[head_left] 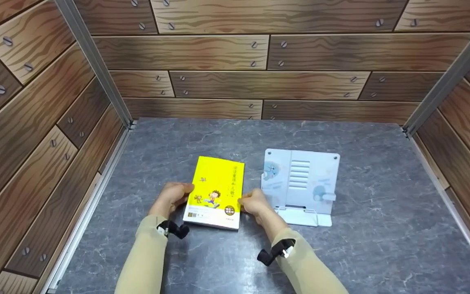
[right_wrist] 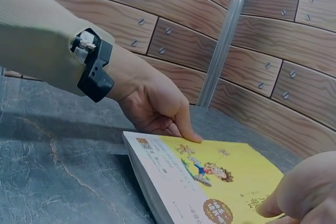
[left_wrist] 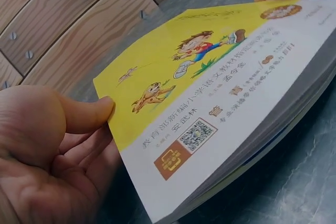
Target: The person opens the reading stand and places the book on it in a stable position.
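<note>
A yellow and white paperback book (head_left: 218,183) with a cartoon child on its cover lies face up between both hands. At its left edge, my left hand (head_left: 172,193) grips it, thumb on the cover and fingers tucked below, as the left wrist view of the book (left_wrist: 210,77) shows. My right hand (head_left: 255,203) pinches the opposite edge near the lower corner; in the right wrist view that thumb (right_wrist: 270,206) presses on the cover. Just right of the right hand stands a pale blue folding book stand (head_left: 300,179) with slots in its back panel and small clips at its sides.
A grey marbled tabletop (head_left: 365,253) lies under everything. Wood-patterned walls (head_left: 218,53) enclose it at the back and both sides, with metal corner posts (head_left: 96,61). Black wrist camera mounts (head_left: 276,251) sit on both sleeves.
</note>
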The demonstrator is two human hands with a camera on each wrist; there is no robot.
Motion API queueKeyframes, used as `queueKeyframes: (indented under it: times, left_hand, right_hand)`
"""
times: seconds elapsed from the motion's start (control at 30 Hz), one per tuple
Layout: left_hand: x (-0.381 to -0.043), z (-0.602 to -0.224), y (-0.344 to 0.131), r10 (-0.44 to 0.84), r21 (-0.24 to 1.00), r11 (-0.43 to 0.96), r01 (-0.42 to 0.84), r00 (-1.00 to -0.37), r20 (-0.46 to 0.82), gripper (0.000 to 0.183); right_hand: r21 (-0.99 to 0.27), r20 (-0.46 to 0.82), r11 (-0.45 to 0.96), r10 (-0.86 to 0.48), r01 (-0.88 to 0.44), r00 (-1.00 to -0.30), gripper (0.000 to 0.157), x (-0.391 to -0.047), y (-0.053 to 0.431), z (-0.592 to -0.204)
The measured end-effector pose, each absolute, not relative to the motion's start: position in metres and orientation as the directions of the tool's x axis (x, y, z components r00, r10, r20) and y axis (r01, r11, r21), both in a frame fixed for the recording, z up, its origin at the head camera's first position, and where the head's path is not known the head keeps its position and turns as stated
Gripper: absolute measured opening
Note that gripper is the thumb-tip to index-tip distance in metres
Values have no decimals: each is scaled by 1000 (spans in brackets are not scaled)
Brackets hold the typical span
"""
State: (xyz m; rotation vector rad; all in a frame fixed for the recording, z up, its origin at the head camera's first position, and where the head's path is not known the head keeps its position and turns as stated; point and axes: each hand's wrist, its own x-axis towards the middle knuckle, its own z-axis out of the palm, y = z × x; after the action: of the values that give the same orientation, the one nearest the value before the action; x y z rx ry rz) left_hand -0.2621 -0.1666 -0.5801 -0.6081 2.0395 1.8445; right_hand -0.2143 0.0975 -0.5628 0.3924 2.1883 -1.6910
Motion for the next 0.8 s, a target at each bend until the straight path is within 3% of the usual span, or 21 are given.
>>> queueKeyframes:
  times: [0.33,0.53,0.8]
  left_hand:
    - [-264,-570,-166,-38,864,-125,-487,-868,-495,31]
    - [-266,-564,-164,11,868,-162,-469,-881,-474,29]
    - [-262,-562,-166,52,876,-184,-445,-895,-443,32]
  right_hand:
    - [-894,-369,254,48,369,-928,28,-212,100,-570]
    - [-905,-364,221,37,363,-931,33,-210,102,-571]
    - [-914,-402,-41,-47,404,-914,35,-208,102,-584]
